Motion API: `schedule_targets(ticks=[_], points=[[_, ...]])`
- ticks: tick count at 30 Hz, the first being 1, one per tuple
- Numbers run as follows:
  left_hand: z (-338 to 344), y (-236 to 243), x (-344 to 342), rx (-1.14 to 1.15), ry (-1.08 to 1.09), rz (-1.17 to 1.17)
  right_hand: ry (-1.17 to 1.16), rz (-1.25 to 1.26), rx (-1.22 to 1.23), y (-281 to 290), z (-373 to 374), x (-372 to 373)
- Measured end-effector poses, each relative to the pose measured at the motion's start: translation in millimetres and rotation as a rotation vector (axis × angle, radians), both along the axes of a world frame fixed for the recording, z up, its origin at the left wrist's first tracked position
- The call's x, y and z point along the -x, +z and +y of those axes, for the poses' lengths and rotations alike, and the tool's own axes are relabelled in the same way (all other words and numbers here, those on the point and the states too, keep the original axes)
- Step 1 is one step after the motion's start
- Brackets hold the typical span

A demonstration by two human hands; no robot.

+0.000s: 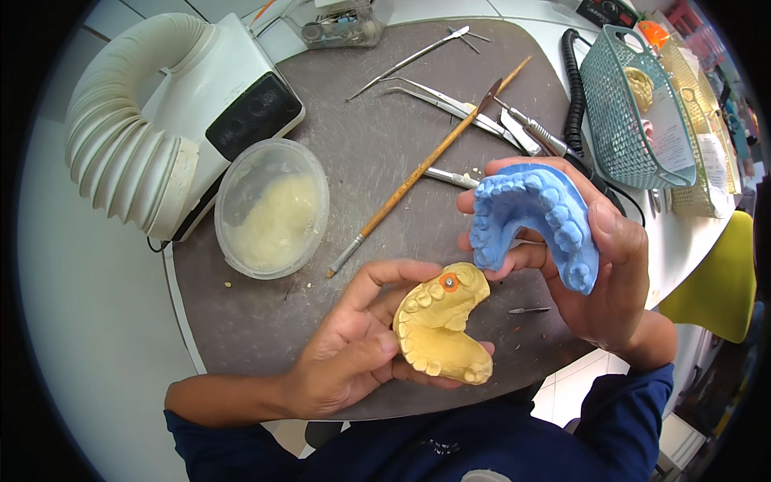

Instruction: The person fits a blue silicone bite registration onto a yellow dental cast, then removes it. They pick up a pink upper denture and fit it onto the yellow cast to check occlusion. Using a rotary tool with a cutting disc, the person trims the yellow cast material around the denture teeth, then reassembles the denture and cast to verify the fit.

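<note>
Left hand (pixel 345 357) clamped on yellow dental model (pixel 427 332), 1 orange ring (pixel 454 280) on it; right hand (pixel 614 281) gripping blue dental model (pixel 562 213), just up and right. Hands apart, 2 models over grey counter (pixel 265 329). Paintbrush (pixel 426 167) and round tub (pixel 239 186) beyond.

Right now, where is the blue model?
In the head view, the blue model is in the right hand, above-right of the yellow model in the left hand.
</note>
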State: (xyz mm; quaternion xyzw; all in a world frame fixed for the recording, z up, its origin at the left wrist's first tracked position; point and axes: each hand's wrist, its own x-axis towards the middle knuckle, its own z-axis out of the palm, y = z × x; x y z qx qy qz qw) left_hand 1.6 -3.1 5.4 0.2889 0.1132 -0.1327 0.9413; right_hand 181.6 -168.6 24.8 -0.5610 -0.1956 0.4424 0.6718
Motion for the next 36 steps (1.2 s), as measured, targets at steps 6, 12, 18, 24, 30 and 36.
schedule_targets(ticks=[6,12,18,24,30,36], points=[[-4,-3,2,-0.066,0.008,0.029,-0.018,0.054,0.097,1,4,0],[-1,-3,0,-0.078,0.009,0.014,-0.02,0.056,0.137,-1,5,-1],[-2,-5,-2,-0.055,0.016,0.026,-0.045,0.087,0.142,0,7,-1],[-6,0,-4,-0.061,0.098,0.022,-0.009,-0.024,0.051,-3,0,-4],[3,-4,-10,-0.199,0.141,-0.093,0.035,-0.348,-0.185,-2,-5,7],[9,-8,-8,-0.269,0.126,-0.176,0.133,-1.101,-0.28,-3,1,2]])
